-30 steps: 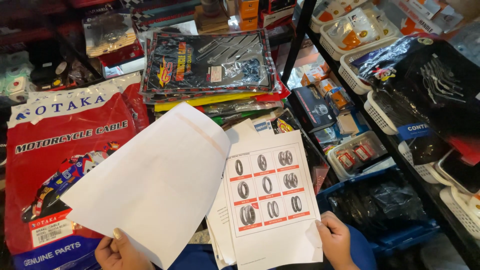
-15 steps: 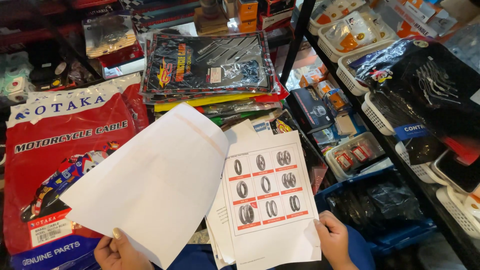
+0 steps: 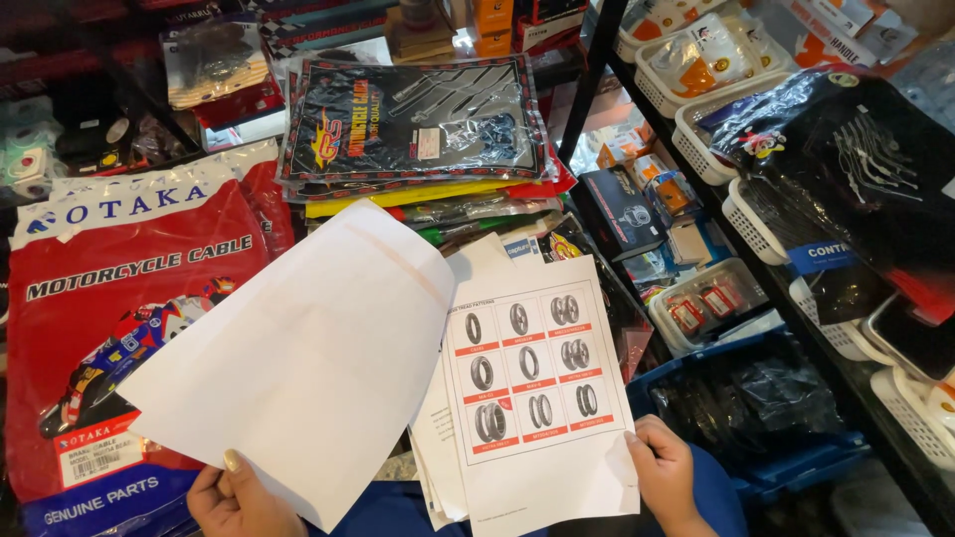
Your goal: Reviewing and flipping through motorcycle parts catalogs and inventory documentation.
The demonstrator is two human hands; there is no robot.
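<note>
Two sheets in hand: left hand (image 3: 237, 500) pinches blank sheet (image 3: 303, 353), tilted, long axis running up-right; right hand (image 3: 665, 475) grips printed tyre sheet (image 3: 537, 383), upright atop paper stack (image 3: 438, 447). Red cable package (image 3: 119, 288) left, blue crate (image 3: 756, 408) right.

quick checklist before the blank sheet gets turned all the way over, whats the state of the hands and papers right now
1. Left hand grips the blank white sheet at its lower corner: ok.
2. Right hand holds the stack topped by the printed tyre sheet at its right edge: ok.
3. Tyre pictures on the printed sheet fully in view: not ok, the blank sheet overlaps its left edge.
4. Sheets under the printed one squared up: not ok, their edges fan out at lower left.
5. Whether the blank sheet is single or several stuck together: cannot tell.
6. Room on the left: not ok, the raised sheet hangs over the red cable bag.
</note>
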